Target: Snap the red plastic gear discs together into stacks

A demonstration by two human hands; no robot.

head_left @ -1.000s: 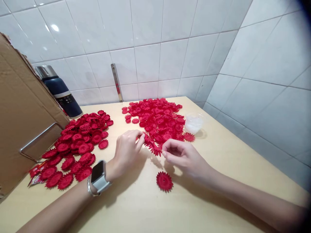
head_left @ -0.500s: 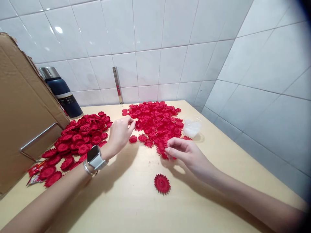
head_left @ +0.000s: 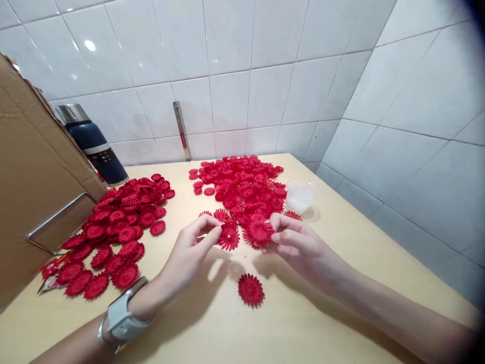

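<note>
Cardboard box (head_left: 34, 192) and dark flask (head_left: 94, 144) far left, beside left pile of red flowers (head_left: 117, 227).

Left hand (head_left: 189, 258) – fingers pinched on red flower (head_left: 228, 237), held just above counter (head_left: 212, 328).

Right hand (head_left: 303, 247) – fingers closed on second flower (head_left: 259, 231) at near edge of centre pile (head_left: 242, 184).

Risk: thin petals crease or tear under tight pinch; sleeve-level sweep could scatter pile.

Loose flower (head_left: 250, 289) below hands – wrist may brush it away.

Clear cup (head_left: 300, 196) near right hand – easily knocked over.

Red flowers (head_left: 242, 189), navy flask (head_left: 94, 144)
</note>
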